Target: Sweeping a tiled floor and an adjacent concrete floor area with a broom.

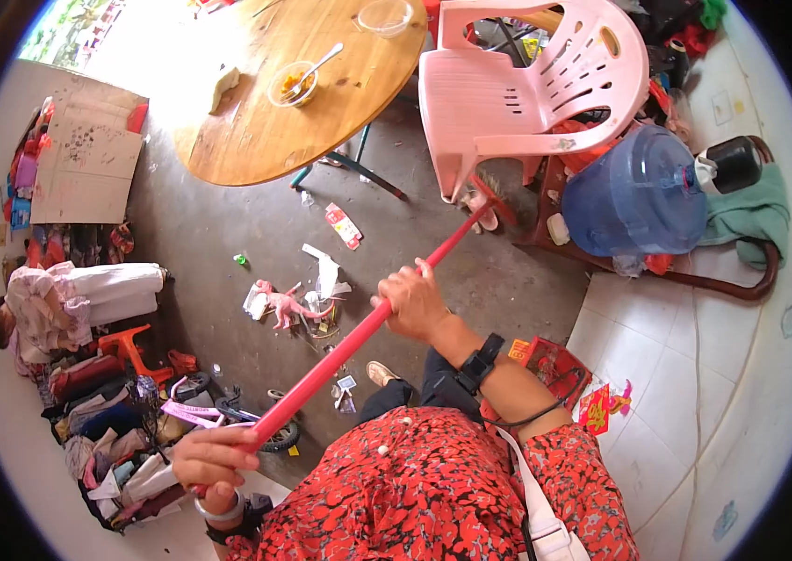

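A broom with a red handle (340, 356) slants across the view, low at the left to high at the right. Near the handle's top end my left hand (215, 459) is closed around it; my right hand (411, 298) grips it further down. The red broom head (494, 200), its bristles partly visible, is by the pink chair's leg, close to a pink slipper (488, 219). On the dark floor left of my right hand lie a pink toy dinosaur (287, 306), white paper scraps (326, 275) and small litter. A red and white carton (344, 226) and a green bit (240, 259) lie further up.
A round wooden table (256, 147) bears a bowl with a fork. Right of it are a pink plastic chair (484, 91) and a large blue water bottle (627, 196). A small bicycle (277, 435) and piled clothes (98, 407) stand left. Near my right forearm is a red plastic container (561, 368).
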### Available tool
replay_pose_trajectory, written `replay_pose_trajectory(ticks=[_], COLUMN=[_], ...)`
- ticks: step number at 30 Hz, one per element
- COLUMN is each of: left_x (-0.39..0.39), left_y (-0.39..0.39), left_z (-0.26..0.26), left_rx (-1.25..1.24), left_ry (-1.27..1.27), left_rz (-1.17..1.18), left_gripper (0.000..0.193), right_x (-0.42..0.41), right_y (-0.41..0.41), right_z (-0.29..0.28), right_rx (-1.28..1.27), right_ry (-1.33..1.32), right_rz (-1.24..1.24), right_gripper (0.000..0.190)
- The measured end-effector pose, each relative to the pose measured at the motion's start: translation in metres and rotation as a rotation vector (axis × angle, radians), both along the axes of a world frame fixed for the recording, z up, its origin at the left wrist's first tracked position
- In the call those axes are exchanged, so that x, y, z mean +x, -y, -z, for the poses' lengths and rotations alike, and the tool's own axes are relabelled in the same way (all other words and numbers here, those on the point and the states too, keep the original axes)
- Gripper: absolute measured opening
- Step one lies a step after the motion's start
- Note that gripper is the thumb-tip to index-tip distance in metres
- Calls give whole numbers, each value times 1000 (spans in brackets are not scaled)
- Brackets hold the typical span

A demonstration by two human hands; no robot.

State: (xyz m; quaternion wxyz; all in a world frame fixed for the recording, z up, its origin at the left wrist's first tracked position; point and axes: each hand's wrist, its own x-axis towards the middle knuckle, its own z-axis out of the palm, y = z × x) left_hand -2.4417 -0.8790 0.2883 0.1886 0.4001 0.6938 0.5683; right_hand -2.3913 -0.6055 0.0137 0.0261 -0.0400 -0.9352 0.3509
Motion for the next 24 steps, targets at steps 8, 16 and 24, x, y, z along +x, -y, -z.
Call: replay_pose_trajectory(ticks=[8, 16, 24], left_x=[36, 48, 79], left_y=[-46, 17, 71], left_z=[66, 66, 87], left_rx=[-230, 1, 10], left_ry=[119, 386, 606], left_rz=[29, -568, -812], left_gripper=[3, 31, 24], right_x=[-8, -27, -23], right_y=[-52, -20, 8], right_z=[69, 38, 34], right_rx=[79, 107, -39], right_ry=[205, 235, 500], right_rz=[-105, -355, -658], right_gripper=[16, 11, 21])
